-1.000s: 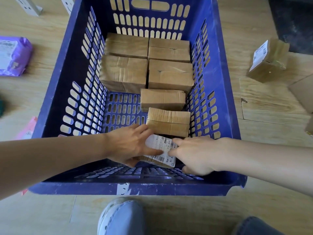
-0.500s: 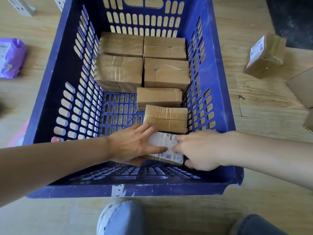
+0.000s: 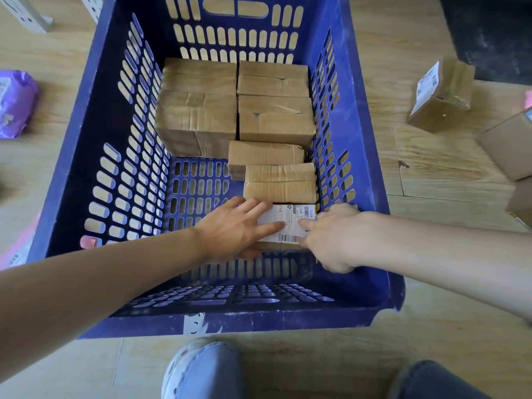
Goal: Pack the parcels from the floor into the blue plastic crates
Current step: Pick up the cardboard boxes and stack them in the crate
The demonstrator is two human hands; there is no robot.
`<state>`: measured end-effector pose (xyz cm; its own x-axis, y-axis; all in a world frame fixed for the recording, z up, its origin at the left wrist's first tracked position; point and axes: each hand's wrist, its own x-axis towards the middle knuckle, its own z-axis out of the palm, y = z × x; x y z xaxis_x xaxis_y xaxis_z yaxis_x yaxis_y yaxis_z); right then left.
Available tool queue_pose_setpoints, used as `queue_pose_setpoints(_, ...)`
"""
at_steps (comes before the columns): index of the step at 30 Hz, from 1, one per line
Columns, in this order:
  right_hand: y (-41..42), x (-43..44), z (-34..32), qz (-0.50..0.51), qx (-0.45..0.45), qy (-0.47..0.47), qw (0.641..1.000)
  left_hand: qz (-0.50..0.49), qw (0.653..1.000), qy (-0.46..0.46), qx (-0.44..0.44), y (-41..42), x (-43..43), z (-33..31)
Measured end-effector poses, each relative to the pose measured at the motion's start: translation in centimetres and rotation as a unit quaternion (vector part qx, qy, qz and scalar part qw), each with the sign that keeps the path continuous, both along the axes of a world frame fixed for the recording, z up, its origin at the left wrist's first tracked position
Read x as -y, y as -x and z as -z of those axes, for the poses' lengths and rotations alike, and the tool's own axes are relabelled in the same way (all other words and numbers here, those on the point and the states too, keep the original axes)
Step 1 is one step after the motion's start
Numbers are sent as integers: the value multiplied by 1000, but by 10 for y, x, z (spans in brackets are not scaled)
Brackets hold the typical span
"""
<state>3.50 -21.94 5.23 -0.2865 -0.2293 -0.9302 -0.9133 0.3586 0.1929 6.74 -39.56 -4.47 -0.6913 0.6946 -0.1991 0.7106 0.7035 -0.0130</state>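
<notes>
A blue plastic crate (image 3: 86, 133) stands on the wooden floor in front of me. Several brown taped parcels (image 3: 198, 119) fill its far end, and two smaller ones (image 3: 280, 182) run along its right wall. A parcel with a white shipping label (image 3: 288, 223) lies on the crate floor at the near end of that row. My left hand (image 3: 233, 228) rests flat on its top and left side with straight fingers. My right hand (image 3: 331, 240) grips its right end with curled fingers, the index finger on the label.
A taped brown parcel with a label (image 3: 443, 93) lies on the floor to the right of the crate, with plain cardboard boxes (image 3: 509, 142) beyond it. A purple bag (image 3: 14, 102) and a pink bag (image 3: 17, 254) lie to the left. My knees (image 3: 201, 370) are just before the crate.
The labelled parcel was held tilted above the crate floor; it now lies lower and flatter, shifted right and up against the row of parcels. Both hands went with it.
</notes>
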Motion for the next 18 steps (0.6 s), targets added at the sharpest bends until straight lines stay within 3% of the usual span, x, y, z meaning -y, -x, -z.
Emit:
queue_pose_setpoints(7,-1,-6,-3,2,-35,28,999,20,999,16,45,2,8,-20)
queue_pose_setpoints(12,9,-12,-31,-2,-116,112,987,-80,995,15,62,19,5,-62)
queue_pose_setpoints(18,37,-41,-68,42,-262,332,905,-165,985,-38,17,64,-12,-134)
